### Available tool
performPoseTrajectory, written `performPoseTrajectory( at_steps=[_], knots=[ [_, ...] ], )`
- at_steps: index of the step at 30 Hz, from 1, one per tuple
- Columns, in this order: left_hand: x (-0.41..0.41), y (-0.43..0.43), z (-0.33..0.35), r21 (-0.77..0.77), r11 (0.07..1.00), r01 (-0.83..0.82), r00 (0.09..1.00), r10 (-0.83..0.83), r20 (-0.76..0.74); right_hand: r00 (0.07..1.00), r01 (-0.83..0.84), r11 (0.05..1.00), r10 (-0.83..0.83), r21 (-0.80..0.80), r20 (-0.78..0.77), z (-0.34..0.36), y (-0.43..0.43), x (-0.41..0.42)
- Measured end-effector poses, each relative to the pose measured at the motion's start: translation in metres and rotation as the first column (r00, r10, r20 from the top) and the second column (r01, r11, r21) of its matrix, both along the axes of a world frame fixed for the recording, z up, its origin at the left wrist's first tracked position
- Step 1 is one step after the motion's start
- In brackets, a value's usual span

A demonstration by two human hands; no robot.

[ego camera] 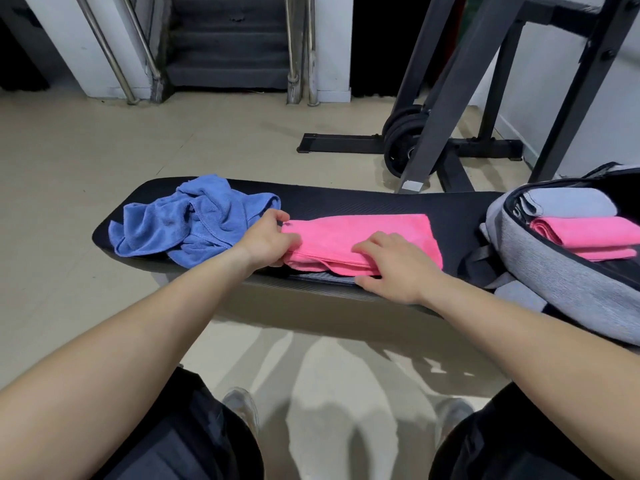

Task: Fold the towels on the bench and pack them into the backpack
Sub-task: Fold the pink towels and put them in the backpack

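A pink towel [360, 233] lies partly folded across the middle of the black bench [346, 197]. My left hand [266, 240] grips its left end. My right hand [391, 263] pinches the towel's near edge, fingers on top and thumb beneath. A crumpled blue towel [187, 220] sits at the bench's left end, just left of my left hand. The grey backpack [554, 282] lies open on the bench's right end. Inside it rest a folded pink towel [585, 235] and a folded grey towel [571, 200].
A dark gym rack frame [457, 91] with weight plates [401, 143] stands behind the bench at right. Beige tiled floor [104, 150] surrounds the bench. Stairs with metal rails [228, 43] rise at the back. My knees and shoes show at the bottom.
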State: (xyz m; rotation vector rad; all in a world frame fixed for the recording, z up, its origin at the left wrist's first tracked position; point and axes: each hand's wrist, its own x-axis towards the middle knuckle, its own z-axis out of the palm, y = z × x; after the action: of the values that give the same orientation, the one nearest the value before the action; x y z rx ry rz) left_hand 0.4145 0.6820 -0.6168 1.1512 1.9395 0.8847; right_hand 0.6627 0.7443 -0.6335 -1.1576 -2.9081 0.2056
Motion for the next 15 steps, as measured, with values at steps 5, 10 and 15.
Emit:
performPoseTrajectory(
  at_steps=[5, 10, 15],
  knots=[
    [-0.005, -0.013, 0.009, -0.008, 0.981, 0.195, 0.979, -0.195, 0.065, 1.000, -0.009, 0.994, 0.006, 0.105, 0.030, -0.005, -0.001, -0.009],
    [-0.014, -0.020, 0.004, 0.034, 0.965, 0.260, 0.958, -0.254, -0.131, 0.994, -0.109, 0.991, 0.111, 0.079, -0.023, -0.006, -0.003, -0.021],
    [-0.013, -0.020, -0.012, 0.094, 0.995, -0.033, 0.979, 0.051, -0.195, 0.984, -0.141, 0.990, 0.139, -0.015, -0.107, -0.006, -0.005, -0.045]
  ],
)
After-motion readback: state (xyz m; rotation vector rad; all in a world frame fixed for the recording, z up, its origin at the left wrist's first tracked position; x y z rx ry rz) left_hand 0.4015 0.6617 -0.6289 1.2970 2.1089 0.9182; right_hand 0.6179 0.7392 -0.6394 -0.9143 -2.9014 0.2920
